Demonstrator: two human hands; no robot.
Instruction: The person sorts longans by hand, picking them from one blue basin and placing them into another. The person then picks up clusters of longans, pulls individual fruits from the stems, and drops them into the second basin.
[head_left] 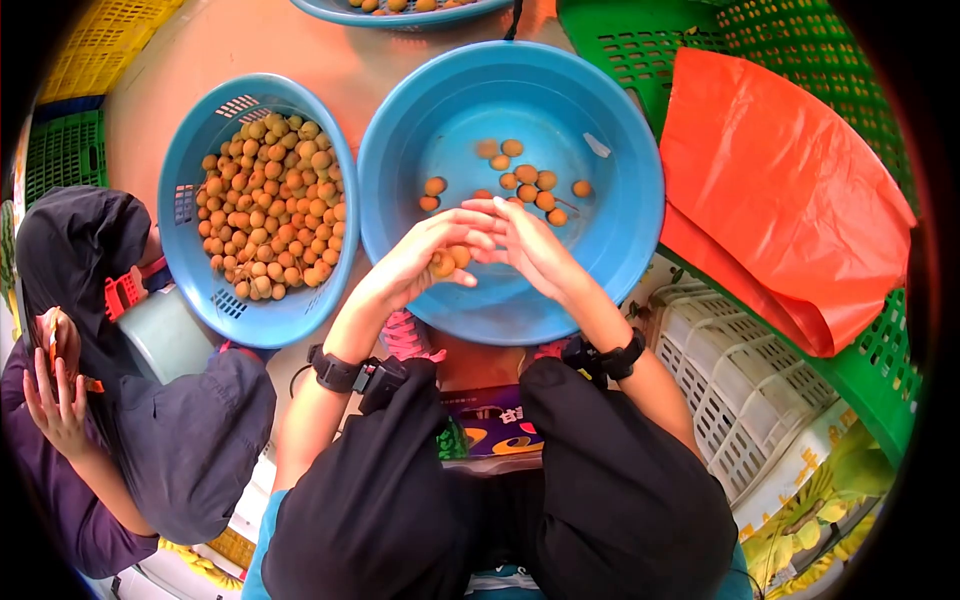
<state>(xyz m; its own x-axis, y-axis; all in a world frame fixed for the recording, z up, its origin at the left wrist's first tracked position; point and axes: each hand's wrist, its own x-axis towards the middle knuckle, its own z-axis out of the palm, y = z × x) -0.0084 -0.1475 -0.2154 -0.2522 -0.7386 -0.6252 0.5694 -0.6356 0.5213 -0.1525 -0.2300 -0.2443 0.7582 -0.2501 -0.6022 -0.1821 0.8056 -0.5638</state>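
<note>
Over the near part of a round blue basin, my left hand has its fingers curled around a couple of small round brown fruits. Close beside it, my right hand has its fingers stretched out, the fingertips meeting those of my left hand; nothing shows in it. Several loose brown fruits lie on the basin's floor beyond my hands, with a small whitish scrap to their right. Left of the basin stands a blue basket full of the same fruits.
A red plastic sheet lies over a green crate at the right. Below it is a white crate. Another person sits at the left, a hand raised. Another blue container is at the top.
</note>
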